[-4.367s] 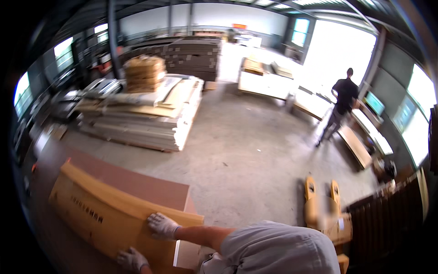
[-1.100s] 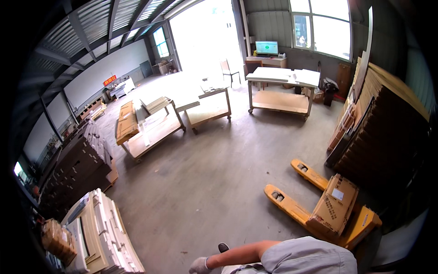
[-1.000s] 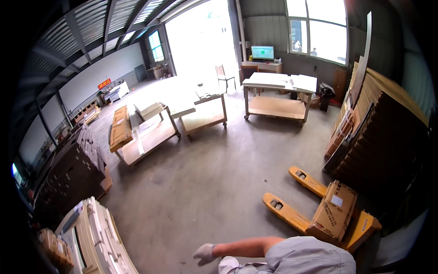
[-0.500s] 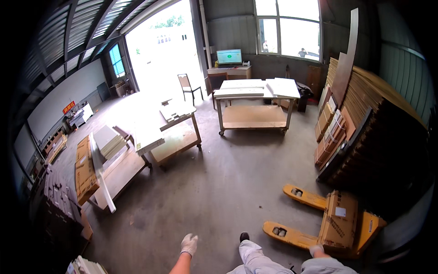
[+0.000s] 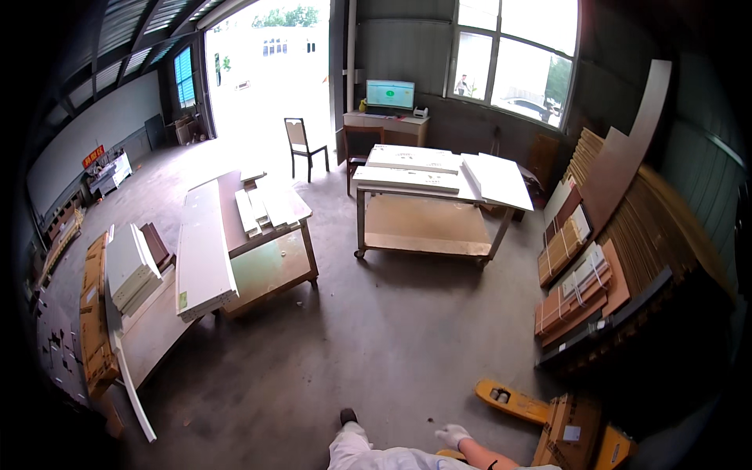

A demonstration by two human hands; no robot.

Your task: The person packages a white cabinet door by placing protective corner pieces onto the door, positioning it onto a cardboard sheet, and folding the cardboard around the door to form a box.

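My right hand (image 5: pixel 453 435), in a pale work glove, hangs over the floor at the bottom of the view. Its fingers look loosely apart and hold nothing. Close to it on the right is a yellow pallet jack (image 5: pixel 509 399), with a brown cardboard box (image 5: pixel 565 435) resting on it. The near fork is mostly hidden behind my arm and clothing. My left hand is out of view. One dark shoe (image 5: pixel 348 417) shows ahead of my pale trousers.
A wheeled workbench (image 5: pixel 427 227) with white panels stands ahead. Another bench (image 5: pixel 266 270) and long white panels (image 5: pixel 205 251) are at left, beside stacked boards (image 5: pixel 133 266). Strapped panels (image 5: pixel 576 290) and cardboard sheets (image 5: pixel 666 227) lean along the right. A chair (image 5: pixel 304 149) stands by the doorway.
I have stepped forward, so the benches appear nearer and the pallet jack has slid toward the lower edge. My left hand has left the view; my right hand has swung forward.
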